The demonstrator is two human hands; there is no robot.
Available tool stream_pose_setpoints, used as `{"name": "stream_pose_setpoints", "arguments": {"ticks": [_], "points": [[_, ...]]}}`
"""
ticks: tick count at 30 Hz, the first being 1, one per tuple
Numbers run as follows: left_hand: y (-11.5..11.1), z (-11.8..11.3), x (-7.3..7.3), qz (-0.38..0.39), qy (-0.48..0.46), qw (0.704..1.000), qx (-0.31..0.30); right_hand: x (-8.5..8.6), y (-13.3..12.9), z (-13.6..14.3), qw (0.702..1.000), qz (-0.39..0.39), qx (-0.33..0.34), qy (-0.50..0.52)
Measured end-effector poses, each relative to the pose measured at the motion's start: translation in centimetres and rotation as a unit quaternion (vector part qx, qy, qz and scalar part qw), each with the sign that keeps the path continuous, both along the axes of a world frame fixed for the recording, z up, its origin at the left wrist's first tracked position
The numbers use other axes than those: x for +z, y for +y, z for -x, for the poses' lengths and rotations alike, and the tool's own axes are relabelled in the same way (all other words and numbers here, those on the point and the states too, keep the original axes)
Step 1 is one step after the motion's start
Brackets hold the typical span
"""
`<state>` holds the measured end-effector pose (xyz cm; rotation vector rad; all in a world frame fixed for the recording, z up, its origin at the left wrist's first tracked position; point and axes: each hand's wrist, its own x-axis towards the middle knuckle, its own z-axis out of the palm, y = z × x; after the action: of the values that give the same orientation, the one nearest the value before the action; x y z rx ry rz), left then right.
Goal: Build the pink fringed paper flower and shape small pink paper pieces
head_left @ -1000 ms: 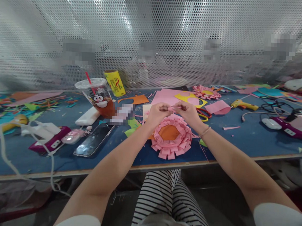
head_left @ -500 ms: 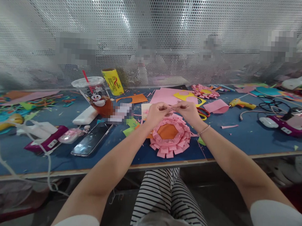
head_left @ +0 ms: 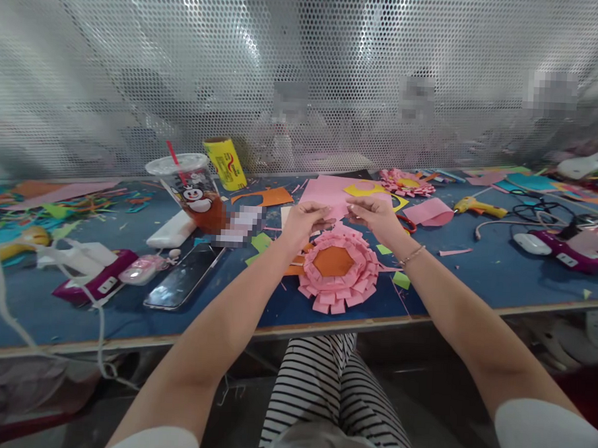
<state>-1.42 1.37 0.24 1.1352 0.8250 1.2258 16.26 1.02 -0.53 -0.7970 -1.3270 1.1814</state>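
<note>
Pink paper flower [head_left: 338,300], well petalled, orange centre [head_left: 333,262] bare, is being overhung on the desk [head_left: 475,274] by left hand [head_left: 303,224] and right hand [head_left: 377,221]; whether anything is being pinched by curled fingers cannot be told.

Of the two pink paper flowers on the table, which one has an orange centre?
The pink layered-paper flower nearer the camera, in the foreground; the other pink fringed-paper flower, farther back, has a yellow centre.

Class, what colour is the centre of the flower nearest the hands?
Orange; the centre shows best in the head view.
</note>
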Motion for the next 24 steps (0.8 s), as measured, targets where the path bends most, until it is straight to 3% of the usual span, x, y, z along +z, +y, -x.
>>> {"name": "stream_pose_setpoints", "arguments": {"ticks": [4,7,11,13,19,24], "points": [[-0.1,-0.2,-0.3,-0.012,0.002,1.000,-0.003,-0.3,0.2,0.3,0.999,0.011,-0.026,-0.032],[0.0,-0.3,-0.6,-0.066,0.090,0.994,0.006,-0.6,0.3,0.4,0.999,0.009,-0.039,-0.031],[0.0,-0.4,-0.9,-0.239,0.261,0.931,0.085,-0.5,0.2,0.5,0.998,-0.012,-0.029,-0.056],[-0.1,-0.4,-0.9,-0.293,0.300,0.904,0.083,-0.4,0.1,0.5,0.997,-0.026,-0.021,-0.067],[-0.9,-0.8,-0.5,-0.339,0.348,0.873,0.052,-0.2,-0.1,0.5,0.997,-0.032,-0.033,-0.058],[-1.4,-0.8,-0.1,-0.330,0.315,0.889,0.042,-0.1,0.0,0.4,0.998,-0.044,-0.017,-0.030]]}}
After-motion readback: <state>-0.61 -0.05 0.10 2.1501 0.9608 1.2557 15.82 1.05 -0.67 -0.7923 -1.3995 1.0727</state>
